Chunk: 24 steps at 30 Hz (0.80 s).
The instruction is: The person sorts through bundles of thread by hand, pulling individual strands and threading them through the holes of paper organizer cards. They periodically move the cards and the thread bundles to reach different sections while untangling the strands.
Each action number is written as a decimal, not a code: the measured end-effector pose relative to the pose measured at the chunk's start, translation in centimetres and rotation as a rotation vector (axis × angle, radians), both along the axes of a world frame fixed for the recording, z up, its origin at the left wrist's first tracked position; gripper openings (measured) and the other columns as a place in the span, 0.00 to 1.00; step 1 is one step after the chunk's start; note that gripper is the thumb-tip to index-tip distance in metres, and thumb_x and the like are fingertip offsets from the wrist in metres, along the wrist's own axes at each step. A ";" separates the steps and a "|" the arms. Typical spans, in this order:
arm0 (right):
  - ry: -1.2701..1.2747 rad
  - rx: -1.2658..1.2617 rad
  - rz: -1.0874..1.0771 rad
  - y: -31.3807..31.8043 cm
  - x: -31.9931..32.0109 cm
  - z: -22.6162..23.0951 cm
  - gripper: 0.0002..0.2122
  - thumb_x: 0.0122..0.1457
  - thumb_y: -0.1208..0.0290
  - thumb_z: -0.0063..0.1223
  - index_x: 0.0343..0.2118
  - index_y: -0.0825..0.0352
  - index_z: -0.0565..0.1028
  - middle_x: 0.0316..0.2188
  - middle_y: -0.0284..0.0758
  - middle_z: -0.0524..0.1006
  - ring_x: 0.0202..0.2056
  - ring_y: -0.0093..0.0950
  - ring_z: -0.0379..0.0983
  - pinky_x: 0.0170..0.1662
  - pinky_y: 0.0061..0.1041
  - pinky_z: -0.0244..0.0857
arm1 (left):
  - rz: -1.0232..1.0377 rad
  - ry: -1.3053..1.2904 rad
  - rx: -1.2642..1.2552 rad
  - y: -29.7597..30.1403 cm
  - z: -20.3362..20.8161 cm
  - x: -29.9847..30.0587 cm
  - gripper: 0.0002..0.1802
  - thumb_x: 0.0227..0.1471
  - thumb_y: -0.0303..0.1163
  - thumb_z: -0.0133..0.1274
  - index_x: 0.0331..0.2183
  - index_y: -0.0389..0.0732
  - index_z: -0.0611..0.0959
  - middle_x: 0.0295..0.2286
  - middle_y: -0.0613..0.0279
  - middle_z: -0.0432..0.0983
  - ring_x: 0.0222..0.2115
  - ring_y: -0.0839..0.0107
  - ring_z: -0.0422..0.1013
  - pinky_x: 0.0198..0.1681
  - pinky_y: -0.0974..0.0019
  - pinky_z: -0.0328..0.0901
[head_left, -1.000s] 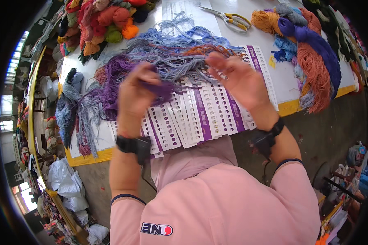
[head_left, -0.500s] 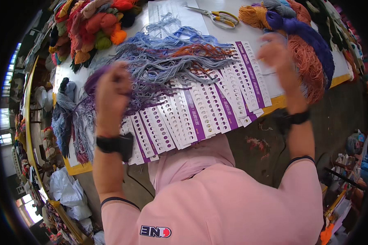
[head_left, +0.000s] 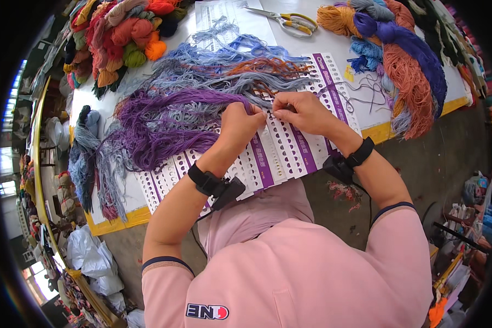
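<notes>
A bundle of purple embroidery thread [head_left: 164, 117] lies over grey-blue threads on the left half of the table. Its right end reaches my left hand [head_left: 236, 128], whose fingers are pinched on the purple strands. Close beside it, my right hand [head_left: 306, 113] is closed in a pinch; what sits between its fingertips is too small to make out. Both hands are above a fanned row of white-and-purple cards [head_left: 306, 150] punched with holes along their edges. Loose grey-blue, blue and rust threads [head_left: 218, 71] cover the far part of the cards.
Yellow-handled scissors [head_left: 290, 23] and a printed sheet [head_left: 216, 16] lie at the back. Piles of colourful skeins [head_left: 128, 35] stand at the far left, with orange, violet and salmon skeins [head_left: 407, 76] at the right. Yellow tape [head_left: 380, 131] borders the table's near edge.
Both hands have come together over the cards from opposite sides. The purple thread bundle now lies spread across the left cards, and thin strands show at the right.
</notes>
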State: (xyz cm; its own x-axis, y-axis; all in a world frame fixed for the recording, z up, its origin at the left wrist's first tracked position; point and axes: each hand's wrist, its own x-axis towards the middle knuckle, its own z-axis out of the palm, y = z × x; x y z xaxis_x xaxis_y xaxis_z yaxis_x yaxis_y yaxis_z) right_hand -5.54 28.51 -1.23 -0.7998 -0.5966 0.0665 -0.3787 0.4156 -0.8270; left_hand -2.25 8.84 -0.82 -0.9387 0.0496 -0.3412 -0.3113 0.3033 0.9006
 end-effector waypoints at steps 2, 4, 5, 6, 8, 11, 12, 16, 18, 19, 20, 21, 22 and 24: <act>0.070 -0.048 -0.029 0.0 -0.2 -0.3 0.03 0.54 0.75 0.56 0.30 0.67 0.75 0.21 0.31 0.75 0.24 0.22 0.70 0.30 0.23 0.62 | 0.025 0.002 -0.014 0.1 -0.1 -0.1 0.07 0.48 0.26 0.57 0.21 0.38 0.79 0.15 0.71 0.68 0.14 0.84 0.58 0.17 0.76 0.50; 0.193 -0.002 -0.070 -0.3 -0.2 -0.2 0.03 0.54 0.74 0.56 0.30 0.66 0.74 0.20 0.32 0.74 0.23 0.24 0.69 0.29 0.24 0.62 | 0.025 -0.035 0.006 -0.1 -0.2 -0.3 0.07 0.48 0.26 0.57 0.20 0.38 0.78 0.16 0.71 0.68 0.14 0.83 0.58 0.16 0.75 0.50; 0.193 -0.003 -0.070 -0.5 -0.2 0.1 0.03 0.54 0.74 0.56 0.30 0.66 0.74 0.20 0.32 0.74 0.23 0.24 0.69 0.29 0.24 0.62 | 0.022 -0.071 0.025 -0.2 0.1 -0.4 0.08 0.48 0.26 0.57 0.20 0.39 0.76 0.16 0.71 0.68 0.14 0.83 0.58 0.16 0.75 0.50; 0.113 0.027 -0.060 -0.6 -0.2 0.5 0.03 0.54 0.74 0.55 0.30 0.66 0.74 0.19 0.32 0.74 0.22 0.24 0.69 0.29 0.25 0.62 | 0.022 -0.071 0.023 -0.3 0.5 -0.5 0.08 0.48 0.26 0.57 0.20 0.39 0.76 0.16 0.71 0.68 0.14 0.83 0.58 0.16 0.75 0.50; 0.034 0.056 -0.049 -0.7 -0.3 0.8 0.03 0.54 0.73 0.55 0.30 0.66 0.74 0.18 0.33 0.73 0.21 0.25 0.69 0.29 0.26 0.62 | -0.016 -0.217 0.199 -0.5 1.3 -0.7 0.04 0.48 0.23 0.54 0.24 0.38 0.76 0.18 0.69 0.69 0.15 0.83 0.59 0.16 0.75 0.50; -0.009 0.144 -0.070 -0.7 -0.4 0.9 0.06 0.53 0.67 0.55 0.30 0.62 0.75 0.23 0.36 0.77 0.27 0.35 0.76 0.32 0.33 0.66 | 0.027 -0.281 0.491 -0.9 1.2 -0.3 0.02 0.50 0.21 0.52 0.28 0.35 0.75 0.21 0.66 0.71 0.16 0.82 0.60 0.16 0.76 0.50; 0.009 0.154 -0.071 -0.8 -0.4 0.9 0.06 0.53 0.66 0.55 0.30 0.61 0.75 0.23 0.36 0.78 0.28 0.36 0.76 0.32 0.34 0.67 | 0.025 -0.284 0.490 -1.0 1.1 -0.2 0.02 0.50 0.21 0.52 0.28 0.35 0.75 0.21 0.66 0.71 0.16 0.82 0.60 0.16 0.76 0.50; 0.088 0.211 -0.091 -1.2 -0.2 1.0 0.05 0.52 0.67 0.53 0.30 0.60 0.75 0.23 0.37 0.78 0.29 0.39 0.76 0.33 0.37 0.68 | -0.013 -0.248 0.470 -0.8 0.9 -0.2 0.01 0.53 0.20 0.50 0.29 0.34 0.75 0.21 0.65 0.71 0.16 0.83 0.60 0.16 0.77 0.49; 0.115 0.227 -0.088 -1.5 -0.2 0.9 0.05 0.52 0.67 0.52 0.30 0.60 0.75 0.23 0.37 0.78 0.29 0.40 0.76 0.33 0.38 0.68 | -0.008 -0.248 0.438 -0.5 0.9 -0.4 0.02 0.53 0.20 0.50 0.29 0.34 0.75 0.21 0.65 0.71 0.16 0.84 0.60 0.16 0.77 0.49; 0.143 0.244 -0.086 -1.6 -0.1 0.8 0.05 0.52 0.68 0.51 0.30 0.60 0.75 0.23 0.38 0.78 0.29 0.40 0.76 0.34 0.39 0.68 | -0.003 -0.234 0.383 -0.5 0.8 -0.5 0.03 0.53 0.20 0.50 0.27 0.34 0.75 0.20 0.66 0.70 0.16 0.83 0.59 0.16 0.77 0.49; 0.135 0.244 -0.080 -1.7 0.0 0.6 0.05 0.52 0.68 0.51 0.30 0.60 0.75 0.23 0.38 0.78 0.29 0.40 0.76 0.34 0.39 0.68 | 0.004 -0.225 0.328 -0.3 0.6 -0.4 0.04 0.53 0.21 0.51 0.26 0.35 0.76 0.19 0.67 0.69 0.15 0.83 0.59 0.16 0.76 0.49; 0.161 0.240 -0.075 -1.8 -0.1 0.5 0.05 0.51 0.68 0.51 0.30 0.59 0.75 0.23 0.38 0.78 0.29 0.41 0.76 0.34 0.39 0.68 | 0.012 -0.233 0.329 -0.3 0.4 -0.5 0.04 0.53 0.21 0.51 0.26 0.35 0.76 0.19 0.67 0.69 0.15 0.83 0.59 0.16 0.76 0.49; 0.186 0.234 -0.068 -1.9 -0.3 0.4 0.05 0.51 0.68 0.50 0.30 0.59 0.75 0.23 0.38 0.78 0.29 0.41 0.76 0.34 0.39 0.68 | 0.008 -0.212 0.262 -0.2 0.2 -0.7 0.05 0.52 0.21 0.51 0.24 0.35 0.76 0.18 0.68 0.69 0.15 0.83 0.58 0.16 0.76 0.49; 0.190 0.222 -0.051 -1.8 -0.5 0.3 0.05 0.51 0.68 0.50 0.29 0.59 0.75 0.23 0.37 0.78 0.29 0.41 0.76 0.33 0.39 0.68 | 0.019 -0.207 0.190 -0.1 0.4 -0.7 0.07 0.52 0.21 0.52 0.23 0.36 0.76 0.17 0.68 0.68 0.14 0.83 0.58 0.16 0.76 0.49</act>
State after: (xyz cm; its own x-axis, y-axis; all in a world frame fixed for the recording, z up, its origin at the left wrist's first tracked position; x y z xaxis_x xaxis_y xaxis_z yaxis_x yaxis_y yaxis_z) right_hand -6.06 26.71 -0.95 -0.8148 -0.5727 0.0900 -0.4921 0.6011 -0.6297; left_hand -2.99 8.75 -0.40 -0.8516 0.1139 -0.5116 -0.4982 0.1276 0.8576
